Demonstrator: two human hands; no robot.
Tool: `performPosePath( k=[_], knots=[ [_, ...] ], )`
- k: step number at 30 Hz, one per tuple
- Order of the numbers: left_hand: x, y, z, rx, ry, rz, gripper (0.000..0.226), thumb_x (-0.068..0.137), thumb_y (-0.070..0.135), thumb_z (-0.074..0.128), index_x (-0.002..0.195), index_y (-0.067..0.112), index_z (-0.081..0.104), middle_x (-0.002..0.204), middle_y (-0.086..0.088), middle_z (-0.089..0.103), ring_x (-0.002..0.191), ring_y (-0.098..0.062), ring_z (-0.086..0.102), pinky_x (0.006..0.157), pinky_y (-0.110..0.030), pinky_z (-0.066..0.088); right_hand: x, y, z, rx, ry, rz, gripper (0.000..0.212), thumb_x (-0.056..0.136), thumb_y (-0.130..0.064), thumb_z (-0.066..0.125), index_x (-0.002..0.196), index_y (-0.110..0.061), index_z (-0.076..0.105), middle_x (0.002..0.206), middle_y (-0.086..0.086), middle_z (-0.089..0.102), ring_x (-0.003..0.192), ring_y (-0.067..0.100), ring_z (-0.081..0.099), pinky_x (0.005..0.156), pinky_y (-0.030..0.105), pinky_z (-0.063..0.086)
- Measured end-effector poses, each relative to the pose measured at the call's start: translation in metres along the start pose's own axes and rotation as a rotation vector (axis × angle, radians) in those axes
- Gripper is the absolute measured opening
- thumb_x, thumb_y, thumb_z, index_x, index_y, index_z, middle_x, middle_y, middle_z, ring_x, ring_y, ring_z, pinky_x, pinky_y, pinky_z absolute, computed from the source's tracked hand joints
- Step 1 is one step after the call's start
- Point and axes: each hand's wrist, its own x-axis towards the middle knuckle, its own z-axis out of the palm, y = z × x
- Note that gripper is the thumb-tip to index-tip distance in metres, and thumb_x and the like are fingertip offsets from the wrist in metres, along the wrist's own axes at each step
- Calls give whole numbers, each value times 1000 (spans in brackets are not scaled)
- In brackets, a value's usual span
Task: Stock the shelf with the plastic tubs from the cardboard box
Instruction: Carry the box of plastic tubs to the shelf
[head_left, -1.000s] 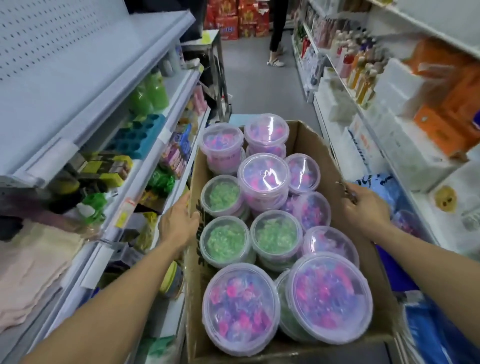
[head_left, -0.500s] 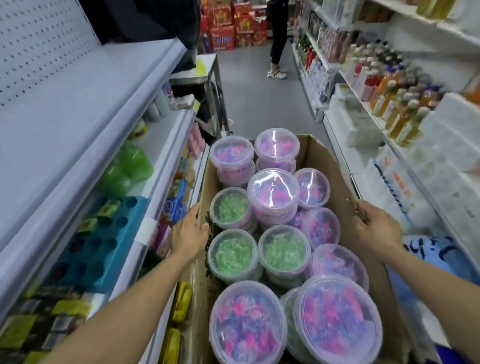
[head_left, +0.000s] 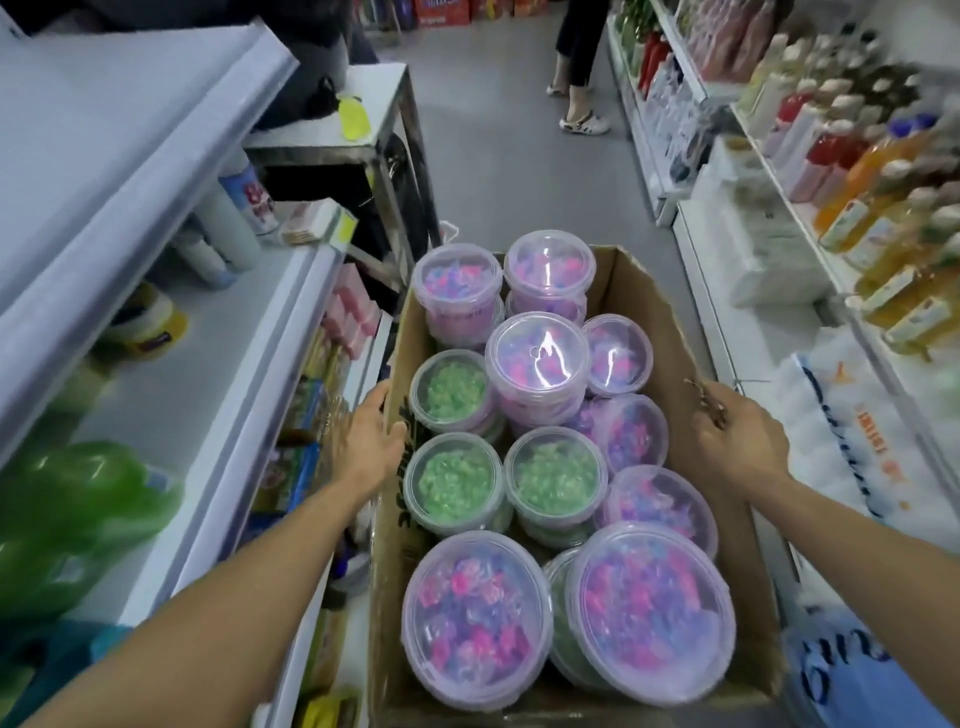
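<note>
Tubs (head_left: 537, 358) fill cardboard box (head_left: 641, 312) | left hand (head_left: 371, 441), right hand (head_left: 740, 441) grip clamped on box sides

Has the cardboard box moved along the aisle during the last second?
Yes. The box, held by the left hand and right hand, has gone forward: it has passed the green bottles and neared the metal stand.

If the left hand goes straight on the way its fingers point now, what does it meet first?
The left hand holds the left wall of the cardboard box, fingers pointing up the aisle. Straight on it would slide along that wall; the metal stand lies beyond, probably the first obstacle, though depth is unclear.
</note>
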Motion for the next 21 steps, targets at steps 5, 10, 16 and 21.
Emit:
performPosePath(
  k=[5, 10, 16, 21],
  knots=[
    [92, 1, 34, 44, -13, -36, 60, 89, 25, 60, 145, 27, 38, 66, -2, 58, 68, -26, 58, 64, -34, 48, 85, -5, 44, 6, -33, 33, 46, 79, -36, 35, 118, -29, 59, 95, 15, 69, 85, 42, 60, 72, 38, 45],
    [189, -11, 74, 23, -49, -50, 63, 85, 30, 57, 143, 36, 34, 74, -14, 67, 67, -35, 63, 65, -44, 55, 159, -13, 97, 35, -34, 42, 51, 78, -37, 35, 121, -26, 61, 89, 20, 69, 83, 46, 62, 69, 39, 47],
    [283, -25, 110, 116, -50, -47, 62, 88, 28, 58, 145, 32, 35, 72, -10, 67, 71, -32, 64, 70, -43, 54, 228, -21, 167, 36, -30, 68, 46, 83, -37, 38, 121, -24, 61, 92, 19, 69, 85, 44, 62, 67, 35, 41],
    [336, -43, 137, 120, -74, 1, 61, 89, 25, 58, 145, 32, 34, 68, -7, 66, 69, -32, 64, 72, -44, 54, 267, -15, 222, 110, -76, 105, 39, 86, -33, 40, 123, -33, 54, 91, 5, 68, 83, 32, 64, 74, 42, 52]
  ],
)
